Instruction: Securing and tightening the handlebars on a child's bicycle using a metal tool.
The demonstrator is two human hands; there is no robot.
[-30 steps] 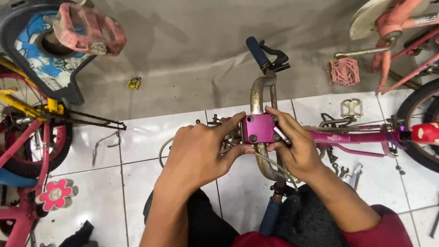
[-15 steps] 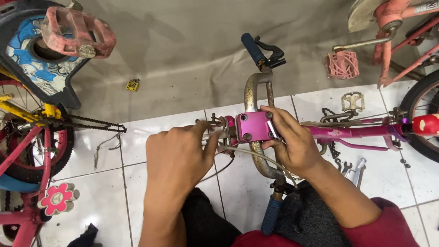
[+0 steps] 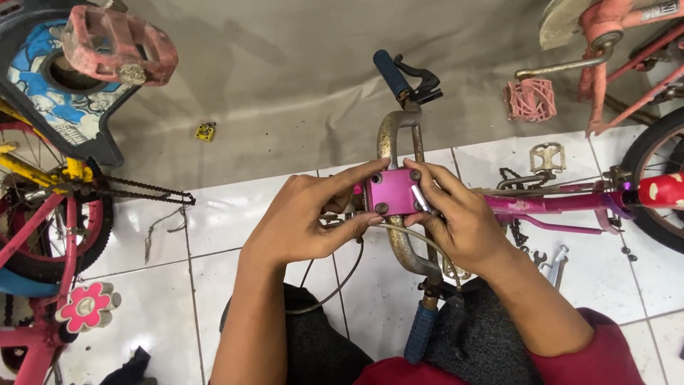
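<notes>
Gripping from both sides, the left hand [image 3: 310, 217] and right hand [image 3: 459, 217] pinch the magenta stem clamp [image 3: 393, 191] of a small pink bicycle [image 3: 548, 203] lying over the white tiled floor [image 3: 214, 235], close in front of the person's lap. Through the clamp runs the rusty handlebar [image 3: 393, 139], its long axis running away from the person, one blue grip [image 3: 392, 73] pointing far, the other blue grip [image 3: 420, 331] pointing near. A silver tool [image 3: 420, 198] sits in the right fingers.
</notes>
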